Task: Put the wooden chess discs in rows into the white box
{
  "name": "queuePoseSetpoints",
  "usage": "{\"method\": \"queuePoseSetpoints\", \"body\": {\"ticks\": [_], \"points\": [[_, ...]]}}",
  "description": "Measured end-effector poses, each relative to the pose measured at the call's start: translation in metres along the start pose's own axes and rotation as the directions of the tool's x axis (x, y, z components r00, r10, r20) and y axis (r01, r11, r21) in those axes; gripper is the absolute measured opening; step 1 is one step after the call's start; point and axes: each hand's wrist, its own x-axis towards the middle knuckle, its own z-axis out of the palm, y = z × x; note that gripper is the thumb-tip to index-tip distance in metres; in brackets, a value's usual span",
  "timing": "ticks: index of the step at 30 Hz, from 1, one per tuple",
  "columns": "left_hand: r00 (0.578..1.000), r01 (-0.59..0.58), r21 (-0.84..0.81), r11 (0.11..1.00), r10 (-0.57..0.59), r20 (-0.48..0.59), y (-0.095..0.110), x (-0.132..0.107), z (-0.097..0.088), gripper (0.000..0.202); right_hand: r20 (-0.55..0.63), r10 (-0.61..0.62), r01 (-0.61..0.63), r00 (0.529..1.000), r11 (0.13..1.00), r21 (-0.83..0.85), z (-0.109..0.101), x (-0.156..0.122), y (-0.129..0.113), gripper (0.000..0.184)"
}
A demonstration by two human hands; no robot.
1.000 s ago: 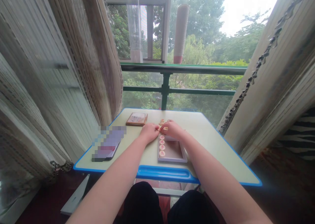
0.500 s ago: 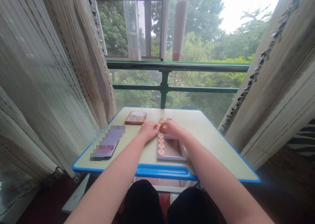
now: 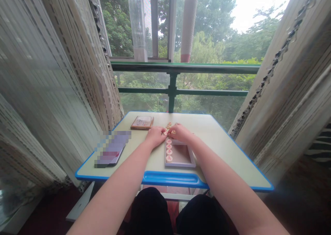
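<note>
Both arms (image 3: pixel 124 180) reach over the near edge of the surface (image 3: pixel 224 152), left hand (image 3: pixel 155 137) and right hand (image 3: pixel 179 132) curled, nearly meeting — any pinch is unclear. Four round pieces (image 3: pixel 169 152) line the tray's (image 3: pixel 182 165) left side; loose pieces (image 3: pixel 169 125) lie farther — toward the railing (image 3: pixel 219 68).

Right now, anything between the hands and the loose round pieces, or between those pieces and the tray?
Nothing visible blocks the left hand or right hand; both are at the loose pieces. Toward the tray, its far wall lies between, and the right forearm hides its far right corner.
</note>
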Motion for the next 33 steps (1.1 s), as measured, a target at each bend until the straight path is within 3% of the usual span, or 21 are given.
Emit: {"method": "queuePoseSetpoints", "body": {"ticks": [17,33], "points": [[0.995,0.011,-0.144,0.989,-0.026,-0.101,-0.002,0.001,-0.004,0.022,-0.085,-0.002,0.008,0.996,0.997,0.073,-0.006,-0.004,-0.007,0.021],[0.989,-0.093,-0.283,0.955,0.056,-0.137,-0.004,0.0,-0.005,0.021,-0.15,-0.06,0.082,0.987,0.986,0.145,-0.013,-0.006,-0.008,0.017]]}}
